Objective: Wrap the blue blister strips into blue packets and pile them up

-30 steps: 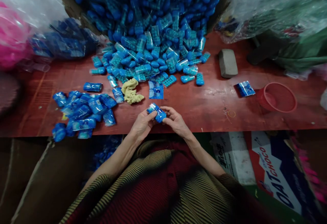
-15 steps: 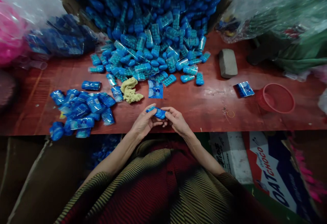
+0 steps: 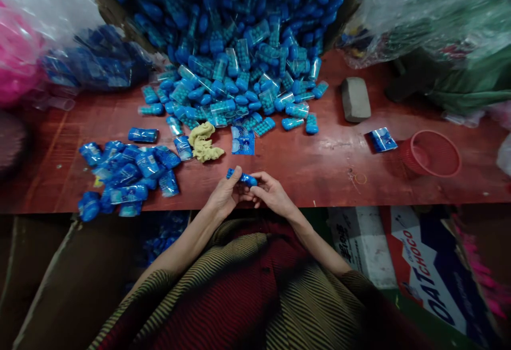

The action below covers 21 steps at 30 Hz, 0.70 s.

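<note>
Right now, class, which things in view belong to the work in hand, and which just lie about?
Seemingly in the work:
blue packet in the left hand, right hand at its end
pile of blue packets
clear capped tubes
blue wrapper sheet

Seemingly lying about:
grey block
red basket
OAT CHOCO carton

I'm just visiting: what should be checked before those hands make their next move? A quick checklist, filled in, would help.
1. Left hand holding the small blue packet: ok.
2. Right hand gripping its other end: cannot tell; the fingers are right at it.
3. Packet's wrapping fully closed: cannot tell; fingers hide part.
4. Printed blue sheet apart from both hands: ok.
5. Yellow lump apart from both hands: ok.
6. Pile of blue packets well back from the edge of the red table: not ok; its nearest packets reach the edge.
</note>
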### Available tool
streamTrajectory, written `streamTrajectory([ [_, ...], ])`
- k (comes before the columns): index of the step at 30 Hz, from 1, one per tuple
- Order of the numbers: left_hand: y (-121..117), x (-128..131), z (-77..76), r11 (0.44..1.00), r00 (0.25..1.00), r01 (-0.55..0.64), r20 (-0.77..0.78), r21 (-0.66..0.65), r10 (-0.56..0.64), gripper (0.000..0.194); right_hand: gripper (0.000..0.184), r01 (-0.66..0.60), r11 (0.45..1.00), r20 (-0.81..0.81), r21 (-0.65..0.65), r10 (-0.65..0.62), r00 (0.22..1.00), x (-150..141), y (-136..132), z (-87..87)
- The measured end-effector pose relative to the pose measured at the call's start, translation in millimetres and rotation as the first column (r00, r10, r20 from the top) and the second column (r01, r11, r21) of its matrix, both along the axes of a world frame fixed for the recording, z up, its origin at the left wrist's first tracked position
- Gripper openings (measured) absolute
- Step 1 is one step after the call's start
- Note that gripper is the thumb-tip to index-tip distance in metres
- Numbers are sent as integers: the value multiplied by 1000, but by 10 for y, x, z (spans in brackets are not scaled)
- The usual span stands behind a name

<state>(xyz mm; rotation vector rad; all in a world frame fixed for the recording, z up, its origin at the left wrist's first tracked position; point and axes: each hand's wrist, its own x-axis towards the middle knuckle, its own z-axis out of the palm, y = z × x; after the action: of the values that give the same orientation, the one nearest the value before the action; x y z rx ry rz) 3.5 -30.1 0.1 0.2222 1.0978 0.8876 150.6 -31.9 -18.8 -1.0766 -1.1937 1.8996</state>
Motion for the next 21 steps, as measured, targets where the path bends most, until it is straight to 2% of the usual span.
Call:
streamTrajectory([
  [4,-27,16,25,1000,999,-14,-29,7,15,40,24,18,967,195,254,-69,978,-10,-33,18],
  [9,-60,3,26,970,964,-162,-182,181,195,43,17,0,839,353,543,-228,907,-19,-55,101],
  [11,-61,-26,26,971,980,-142,-111,194,166,45,18,29,842,339,538,-248,907,-7,-50,112],
  [13,-60,-61,36,977,997,-71,-10,200,74,48,22,59,904,267,424,-186,946,13,-38,104],
  [15,-65,-84,55,973,1000,-10,-7,231,12,48,27,54,948,189,313,-118,975,35,-26,94],
  [16,-71,-87,66,967,999,4,-52,255,10,46,28,59,950,179,306,-118,977,42,-24,95],
  [18,-93,-76,88,950,976,6,-210,311,63,36,27,108,909,221,403,-211,952,47,-26,110],
  [21,-143,-38,113,911,860,25,-474,411,190,26,21,148,787,284,599,-381,880,32,-37,153],
])
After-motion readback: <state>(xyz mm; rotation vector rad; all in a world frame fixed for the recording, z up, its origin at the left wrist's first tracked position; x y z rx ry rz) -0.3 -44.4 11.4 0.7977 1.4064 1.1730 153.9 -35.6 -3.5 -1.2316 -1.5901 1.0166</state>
